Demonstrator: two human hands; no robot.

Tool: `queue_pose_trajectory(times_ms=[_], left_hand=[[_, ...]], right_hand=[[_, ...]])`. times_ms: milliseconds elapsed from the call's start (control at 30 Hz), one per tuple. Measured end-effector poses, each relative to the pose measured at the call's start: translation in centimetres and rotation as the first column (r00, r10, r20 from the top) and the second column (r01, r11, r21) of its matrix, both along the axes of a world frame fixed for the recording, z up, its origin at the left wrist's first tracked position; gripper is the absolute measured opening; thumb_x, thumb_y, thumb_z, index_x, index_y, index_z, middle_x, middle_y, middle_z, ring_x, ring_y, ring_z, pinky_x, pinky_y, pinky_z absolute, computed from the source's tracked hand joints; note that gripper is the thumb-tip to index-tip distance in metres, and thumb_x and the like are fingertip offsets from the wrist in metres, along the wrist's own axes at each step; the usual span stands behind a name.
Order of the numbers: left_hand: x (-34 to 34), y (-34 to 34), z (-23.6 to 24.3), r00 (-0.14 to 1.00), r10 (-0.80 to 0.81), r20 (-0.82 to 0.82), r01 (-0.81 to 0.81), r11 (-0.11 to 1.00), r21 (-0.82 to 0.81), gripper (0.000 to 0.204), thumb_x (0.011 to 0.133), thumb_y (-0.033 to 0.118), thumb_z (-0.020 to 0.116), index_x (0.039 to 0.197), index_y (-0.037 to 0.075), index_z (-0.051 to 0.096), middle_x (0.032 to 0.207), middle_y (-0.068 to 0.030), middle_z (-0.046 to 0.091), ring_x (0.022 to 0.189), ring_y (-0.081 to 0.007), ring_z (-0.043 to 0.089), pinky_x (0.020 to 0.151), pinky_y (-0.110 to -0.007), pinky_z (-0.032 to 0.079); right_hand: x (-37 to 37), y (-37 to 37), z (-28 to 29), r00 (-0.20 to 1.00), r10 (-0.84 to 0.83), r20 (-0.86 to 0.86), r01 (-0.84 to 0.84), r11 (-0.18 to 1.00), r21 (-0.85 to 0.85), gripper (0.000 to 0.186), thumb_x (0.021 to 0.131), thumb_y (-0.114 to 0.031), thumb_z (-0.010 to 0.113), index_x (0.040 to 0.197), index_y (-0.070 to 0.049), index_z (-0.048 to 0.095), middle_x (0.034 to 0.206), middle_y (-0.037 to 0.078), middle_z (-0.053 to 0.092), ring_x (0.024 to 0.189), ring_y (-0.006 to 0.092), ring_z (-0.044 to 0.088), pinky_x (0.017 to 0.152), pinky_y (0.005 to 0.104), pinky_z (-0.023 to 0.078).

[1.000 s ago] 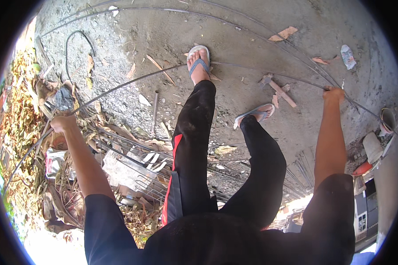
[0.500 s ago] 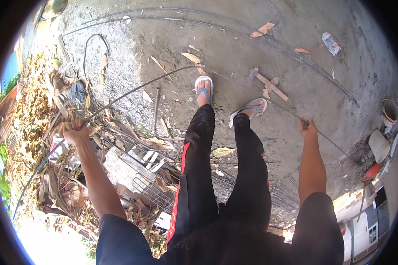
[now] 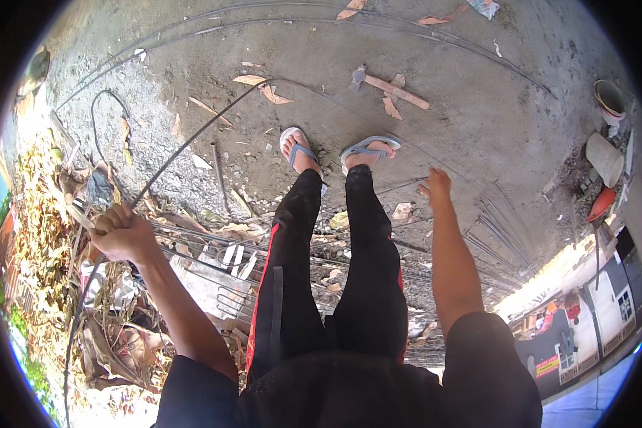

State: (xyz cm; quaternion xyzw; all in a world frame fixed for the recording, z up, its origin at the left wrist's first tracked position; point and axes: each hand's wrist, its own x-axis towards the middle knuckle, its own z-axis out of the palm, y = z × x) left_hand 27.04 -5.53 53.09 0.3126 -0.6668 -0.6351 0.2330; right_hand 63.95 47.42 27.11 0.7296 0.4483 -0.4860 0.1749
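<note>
L hand (image 3: 123, 234) is fisted round a dark rod (image 3: 192, 141), which runs up to a bend, then off to the R. R hand (image 3: 436, 188) is nr the rod's fainter far part, fingers curled a bit; can't tell if touching. Hammer (image 3: 410, 98) lies on the ground (image 3: 506, 135) beyond the feet (image 3: 297, 148), w/ dry leaf bits by it. Two long rods arc across the top. Leaf pile (image 3: 39, 214) far L; bucket (image 3: 610, 98) far R.
</note>
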Motion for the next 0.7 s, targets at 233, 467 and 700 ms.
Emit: queue_pose_trajectory(times_ms=[233, 467, 700], left_hand=[[4.8, 9.8, 3.9, 0.981, -0.192, -0.014, 0.192, 0.980, -0.046, 0.056, 0.111, 0.039, 0.030, 0.060, 0.018, 0.023, 0.054, 0.0025, 0.021, 0.053, -0.0142, 0.019, 0.053, -0.034, 0.029], [0.8, 9.1, 3.9, 0.957, -0.283, 0.068, 0.289, 0.949, -0.123, 0.064, 0.112, 0.049, 0.032, 0.059, 0.016, 0.023, 0.052, 0.0005, 0.024, 0.050, -0.0148, 0.021, 0.049, -0.035, 0.032], [0.5, 10.6, 2.2, 0.926, -0.377, 0.030, 0.377, 0.914, -0.147, 0.061, 0.108, 0.048, 0.033, 0.055, 0.019, 0.025, 0.048, 0.0037, 0.023, 0.045, -0.0125, 0.020, 0.043, -0.033, 0.019]], right_hand=[[-1.9, -11.7, 14.2, 0.965, 0.254, -0.071, -0.259, 0.964, -0.064, 0.050, 0.103, -0.027, 0.068, 0.146, -0.005, 0.056, 0.130, 0.016, 0.067, 0.116, 0.0272, 0.066, 0.083, 0.0438, 0.063], [-2.3, -14.9, 16.0, 0.825, 0.540, -0.165, -0.546, 0.838, 0.009, 0.041, 0.104, -0.027, 0.067, 0.136, -0.002, 0.065, 0.129, 0.013, 0.072, 0.108, 0.0214, 0.072, 0.076, 0.0342, 0.061], [-4.9, -7.3, 7.7, 0.628, 0.753, -0.196, -0.731, 0.657, 0.185, 0.033, 0.100, -0.026, 0.068, 0.121, -0.001, 0.072, 0.115, 0.021, 0.076, 0.111, 0.0361, 0.073, 0.096, 0.0428, 0.055]])
